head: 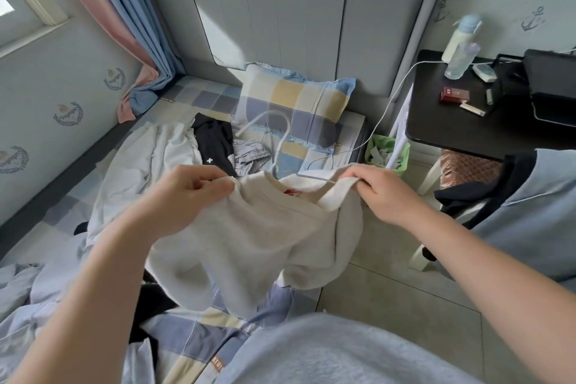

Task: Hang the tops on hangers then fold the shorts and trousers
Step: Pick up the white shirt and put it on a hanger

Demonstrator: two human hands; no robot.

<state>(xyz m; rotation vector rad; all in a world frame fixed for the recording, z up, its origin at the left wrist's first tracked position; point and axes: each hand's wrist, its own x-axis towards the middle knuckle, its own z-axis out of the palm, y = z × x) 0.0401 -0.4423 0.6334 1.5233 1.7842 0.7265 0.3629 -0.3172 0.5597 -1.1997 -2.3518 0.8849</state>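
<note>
1. Left hand (187, 193): thumb and curled fingers pinch the left shoulder edge of the white top (255, 246). It's a tight little pinch with nothing else in it.
2. Right hand (385, 193): same deal on the other side. The fingers are curled round a folded strip of the top's right shoulder and pull it out to the right.
3. So the top is held up between both hands, over the near right side of the bed (193, 330), with its body sagging down onto the checked sheet. A red label (292, 192) shows inside the neck.
4. A white hanger (269, 112) pokes its hook up out of the neck opening, curving to the far left. The rest of it is hidden under the fabric, so I can't tell how it sits in there.
5. Just beyond the hands there's a black garment (215, 146) with a small white cross and some grey striped shorts (252, 160) right beside it. A crumpled white pile (140, 162) lies to their left.
6. Farther back, a checked pillow (299, 103) leans at the headboard.
7. Far right: a black table (461, 125) with bottles (461, 47) and a red box (453, 94). A white cable (396, 90) runs from it down to the bed, and a green bin (402, 162) sits on the floor between bed and table.
</note>
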